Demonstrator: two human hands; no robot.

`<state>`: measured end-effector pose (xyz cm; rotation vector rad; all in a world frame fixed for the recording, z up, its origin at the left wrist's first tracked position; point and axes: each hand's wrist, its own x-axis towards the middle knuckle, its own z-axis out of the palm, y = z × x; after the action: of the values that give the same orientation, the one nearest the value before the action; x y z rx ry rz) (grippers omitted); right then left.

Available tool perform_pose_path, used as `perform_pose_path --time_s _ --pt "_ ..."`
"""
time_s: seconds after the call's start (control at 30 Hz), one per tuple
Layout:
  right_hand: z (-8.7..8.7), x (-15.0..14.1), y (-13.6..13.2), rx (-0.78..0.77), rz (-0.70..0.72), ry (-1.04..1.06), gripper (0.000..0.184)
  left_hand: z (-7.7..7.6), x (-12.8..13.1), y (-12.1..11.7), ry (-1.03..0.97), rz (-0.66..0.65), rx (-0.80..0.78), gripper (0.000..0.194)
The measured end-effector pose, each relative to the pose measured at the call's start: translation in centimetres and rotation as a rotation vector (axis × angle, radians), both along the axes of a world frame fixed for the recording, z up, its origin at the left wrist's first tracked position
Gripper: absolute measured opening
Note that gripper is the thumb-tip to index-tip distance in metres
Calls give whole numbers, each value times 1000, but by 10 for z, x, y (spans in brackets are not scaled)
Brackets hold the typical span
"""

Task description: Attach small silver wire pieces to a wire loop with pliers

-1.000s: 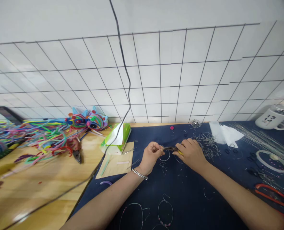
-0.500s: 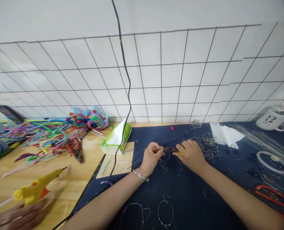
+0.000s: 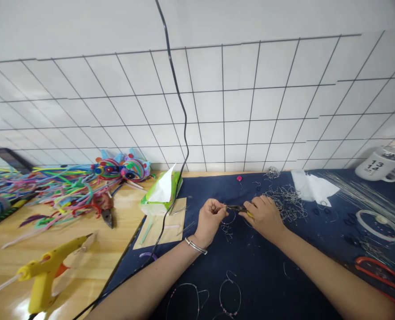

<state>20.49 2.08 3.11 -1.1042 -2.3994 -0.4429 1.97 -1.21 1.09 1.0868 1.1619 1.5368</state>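
My left hand [image 3: 211, 218] pinches a thin wire loop [image 3: 231, 218] between thumb and fingers; the loop hangs below the fingertips. My right hand [image 3: 264, 217] is closed around the yellow handles of pliers [image 3: 238, 208], whose dark jaws point left and meet the wire at my left fingertips. Exactly how the jaws grip the wire is too small to tell. Beneath the loop lie several short wire pieces [image 3: 227, 231]. Closer to me on the dark blue cloth [image 3: 257, 280] rest a beaded wire ring [image 3: 230, 297] and a second beaded wire ring [image 3: 198, 300].
A tangled wire heap [image 3: 289, 202] sits behind my right hand. Rightward are straight wires [image 3: 360, 193], a white ring dish [image 3: 357, 218], orange-handled scissors [image 3: 380, 273] and a mug [image 3: 377, 166]. Leftward are a tissue pack [image 3: 174, 186], pipe cleaners [image 3: 64, 186] and a yellow glue gun [image 3: 47, 266]; a black cable [image 3: 185, 120] hangs in front.
Another person's hand set the yellow glue gun on the wooden table at left and has left the view. The black cable shifted. My hands have hardly moved.
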Motion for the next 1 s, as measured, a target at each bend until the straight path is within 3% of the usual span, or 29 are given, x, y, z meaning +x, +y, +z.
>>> perform_pose_path --time_s 1.0 --pt "-2 1 2 -10 8 7 32 0 0 0 -16 -18 7 17"
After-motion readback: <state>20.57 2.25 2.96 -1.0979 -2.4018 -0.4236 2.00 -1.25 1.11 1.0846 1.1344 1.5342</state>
